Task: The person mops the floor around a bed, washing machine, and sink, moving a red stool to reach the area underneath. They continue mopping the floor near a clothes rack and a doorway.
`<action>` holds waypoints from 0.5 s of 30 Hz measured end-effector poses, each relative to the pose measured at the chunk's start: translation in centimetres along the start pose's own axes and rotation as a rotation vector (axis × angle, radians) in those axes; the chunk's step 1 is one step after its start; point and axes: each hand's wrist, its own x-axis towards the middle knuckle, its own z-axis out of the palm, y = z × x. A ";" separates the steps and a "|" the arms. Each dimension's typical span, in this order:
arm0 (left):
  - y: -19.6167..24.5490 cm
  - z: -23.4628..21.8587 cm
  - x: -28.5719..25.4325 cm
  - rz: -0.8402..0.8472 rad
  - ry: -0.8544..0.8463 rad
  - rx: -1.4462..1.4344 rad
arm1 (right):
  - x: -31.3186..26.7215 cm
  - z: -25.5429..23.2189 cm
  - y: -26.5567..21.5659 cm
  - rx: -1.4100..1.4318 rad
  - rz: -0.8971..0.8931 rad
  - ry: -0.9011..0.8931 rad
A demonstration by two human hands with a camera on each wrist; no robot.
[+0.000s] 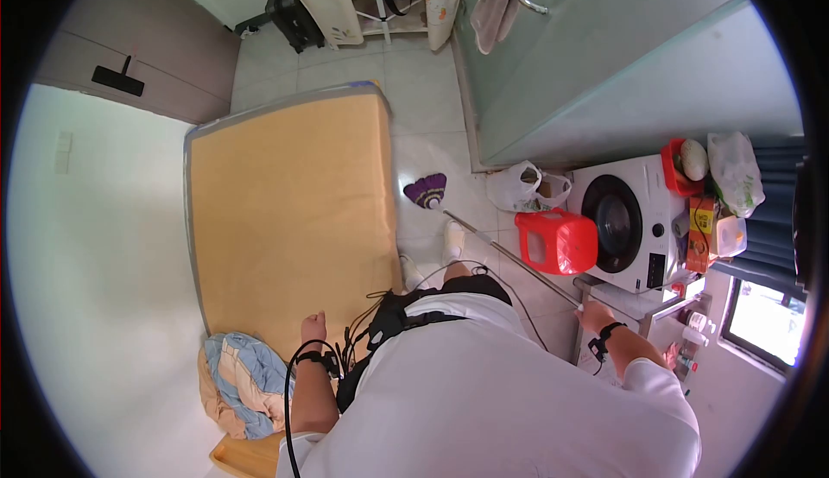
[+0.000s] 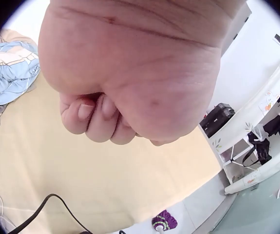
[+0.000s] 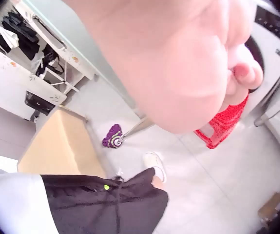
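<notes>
A mop with a purple head (image 1: pixel 425 191) lies against the tiled floor, its long metal handle (image 1: pixel 518 259) slanting up to the right hand (image 1: pixel 596 316), which grips the handle's upper end. In the right wrist view the right hand (image 3: pixel 179 68) has curled fingers, and the purple mop head (image 3: pixel 113 137) shows below it; the palm hides the grip. Over the bed's edge hangs the left hand (image 1: pixel 313 327), its fingers curled into the palm with nothing seen in them, as the left wrist view also shows of this hand (image 2: pixel 130 73).
A yellow mattress (image 1: pixel 289 210) fills the left side, with a crumpled quilt (image 1: pixel 246 383) at its near corner. Right of the mop stand a red plastic stool (image 1: pixel 561 242), white bags (image 1: pixel 518 188) and a washing machine (image 1: pixel 639 262). Cables hang near the legs.
</notes>
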 end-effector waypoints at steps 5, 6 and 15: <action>-3.8 2.0 0.7 -0.017 -0.028 -0.006 | 0.5 3.1 -0.7 0.048 0.053 0.031; -4.3 2.1 0.7 -0.047 -0.049 -0.035 | 0.6 3.8 -1.9 0.095 0.079 0.040; -8.2 2.4 3.3 0.101 -0.087 0.019 | 8.2 4.4 -13.7 0.203 -0.076 0.219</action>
